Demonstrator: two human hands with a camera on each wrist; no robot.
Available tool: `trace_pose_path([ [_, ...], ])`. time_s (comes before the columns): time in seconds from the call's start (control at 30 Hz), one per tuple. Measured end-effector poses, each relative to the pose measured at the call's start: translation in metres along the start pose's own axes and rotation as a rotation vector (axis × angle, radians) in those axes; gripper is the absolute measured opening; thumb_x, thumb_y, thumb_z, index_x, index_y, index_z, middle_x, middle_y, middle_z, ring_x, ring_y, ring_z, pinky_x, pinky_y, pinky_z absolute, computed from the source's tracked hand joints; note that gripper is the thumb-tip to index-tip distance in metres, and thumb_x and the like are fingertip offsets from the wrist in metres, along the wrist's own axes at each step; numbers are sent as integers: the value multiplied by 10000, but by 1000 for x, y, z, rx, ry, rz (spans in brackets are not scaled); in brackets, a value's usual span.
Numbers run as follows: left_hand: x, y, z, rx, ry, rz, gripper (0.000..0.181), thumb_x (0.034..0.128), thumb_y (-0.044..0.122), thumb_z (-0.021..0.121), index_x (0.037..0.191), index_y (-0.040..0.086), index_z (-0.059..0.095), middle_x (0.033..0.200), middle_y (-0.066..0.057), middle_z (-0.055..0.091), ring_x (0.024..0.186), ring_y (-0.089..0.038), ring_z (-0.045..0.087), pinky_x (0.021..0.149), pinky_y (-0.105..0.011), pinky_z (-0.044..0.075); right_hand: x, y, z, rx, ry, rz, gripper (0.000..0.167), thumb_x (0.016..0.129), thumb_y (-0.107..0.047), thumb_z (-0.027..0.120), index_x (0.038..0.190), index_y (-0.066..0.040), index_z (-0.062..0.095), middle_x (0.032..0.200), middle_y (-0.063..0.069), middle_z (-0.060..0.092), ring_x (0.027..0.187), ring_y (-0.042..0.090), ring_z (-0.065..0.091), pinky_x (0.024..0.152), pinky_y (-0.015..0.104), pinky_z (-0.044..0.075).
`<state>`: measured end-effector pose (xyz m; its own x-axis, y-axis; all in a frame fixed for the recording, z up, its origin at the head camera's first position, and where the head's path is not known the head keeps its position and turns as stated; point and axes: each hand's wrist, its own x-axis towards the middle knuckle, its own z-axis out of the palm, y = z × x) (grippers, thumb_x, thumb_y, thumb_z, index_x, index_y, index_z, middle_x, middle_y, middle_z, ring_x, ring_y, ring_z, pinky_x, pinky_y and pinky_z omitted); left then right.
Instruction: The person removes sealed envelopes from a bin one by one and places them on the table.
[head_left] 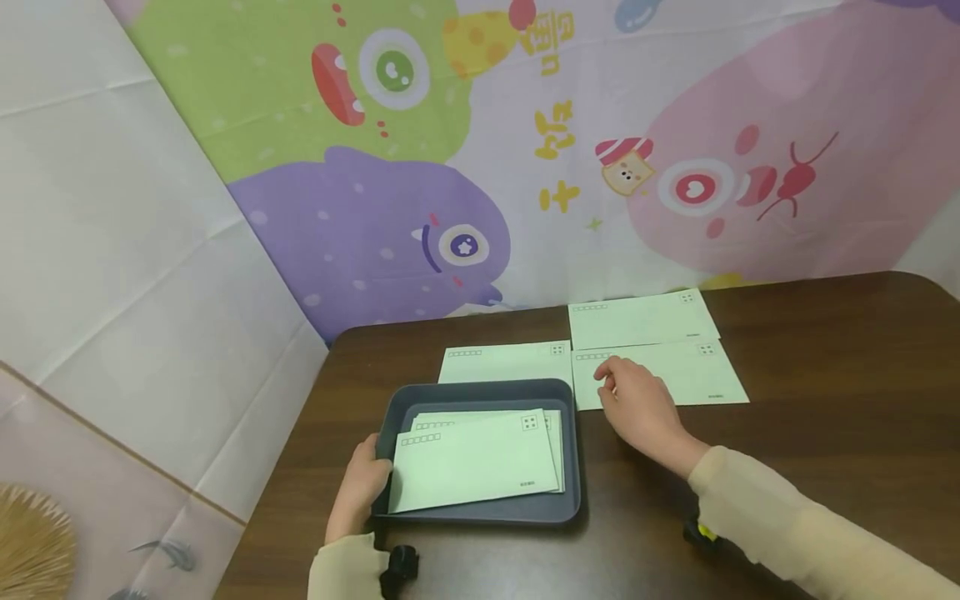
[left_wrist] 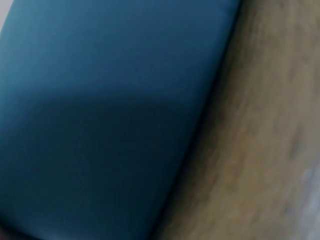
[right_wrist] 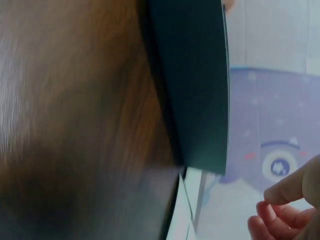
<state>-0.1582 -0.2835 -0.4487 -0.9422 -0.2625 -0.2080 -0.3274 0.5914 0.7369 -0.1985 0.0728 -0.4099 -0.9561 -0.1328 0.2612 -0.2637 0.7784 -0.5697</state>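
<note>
A dark grey tray (head_left: 572, 479) stands on the table with a small stack of pale envelopes (head_left: 472, 462) lying in it, slightly fanned. My left hand (head_left: 362, 482) grips the tray's left side, thumb over the rim; in the left wrist view the tray's outer wall (left_wrist: 110, 75) fills much of the picture and the hand is mostly hidden. My right hand (head_left: 641, 404) hovers by an envelope (head_left: 697, 375) to the right of the tray, fingers loosely curled with nothing between them. Thumb and fingertips of that hand (right_wrist: 290, 215) also show in the right wrist view.
Another envelope (head_left: 637, 323) lies at the table's back edge, behind the one near my right hand. Left of these, an envelope (head_left: 502, 365) is partly hidden behind the tray. The brown wooden table (head_left: 825, 417) ends at a cartoon-printed cloth (head_left: 525, 250).
</note>
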Motion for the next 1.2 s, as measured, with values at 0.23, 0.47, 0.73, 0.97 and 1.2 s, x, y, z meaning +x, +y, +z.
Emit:
trace_pose_path([
  [0.23, 0, 1, 0, 5, -3, -9, 582, 765, -54, 318, 1344, -104, 291, 1319, -313, 321, 1195, -428, 328, 996, -576, 242, -10, -16, 17, 16, -34, -104, 101, 828, -35, 557, 893, -57, 631, 788, 23, 584, 726, 173, 511, 645, 328, 414],
  [0.47, -1, 1, 0, 5, -9, -12, 586, 777, -45, 318, 1359, -102, 265, 1338, -311, 302, 1200, -421, 319, 997, -573, 240, -17, -24, 32, 2, -103, -199, 125, 836, -23, 548, 877, -84, 648, 840, -3, 615, 781, 168, 537, 732, 350, 427],
  [0.73, 0, 0, 0, 6, -10, -13, 585, 780, -41, 322, 1359, -96, 267, 1337, -311, 304, 1194, -422, 323, 990, -575, 247, -20, -33, 43, -90, -161, -249, 157, 831, -51, 539, 793, -136, 665, 765, -49, 637, 735, 153, 568, 716, 365, 382],
  [0.97, 0, 1, 0, 3, -14, -20, 583, 790, -39, 320, 1366, -97, 249, 1354, -315, 279, 1201, -430, 313, 990, -582, 244, -24, -39, 52, -226, -153, -210, 260, 736, -353, 708, 778, -123, 597, 682, -48, 555, 617, 151, 452, 643, 344, 352],
  [1.2, -1, 1, 0, -8, -8, -29, 586, 782, -48, 319, 1363, -92, 261, 1357, -304, 282, 1202, -418, 314, 997, -579, 238, -28, -42, 61, -296, -174, -208, 433, 664, -515, 707, 751, -124, 541, 657, -22, 511, 642, 179, 440, 607, 332, 316],
])
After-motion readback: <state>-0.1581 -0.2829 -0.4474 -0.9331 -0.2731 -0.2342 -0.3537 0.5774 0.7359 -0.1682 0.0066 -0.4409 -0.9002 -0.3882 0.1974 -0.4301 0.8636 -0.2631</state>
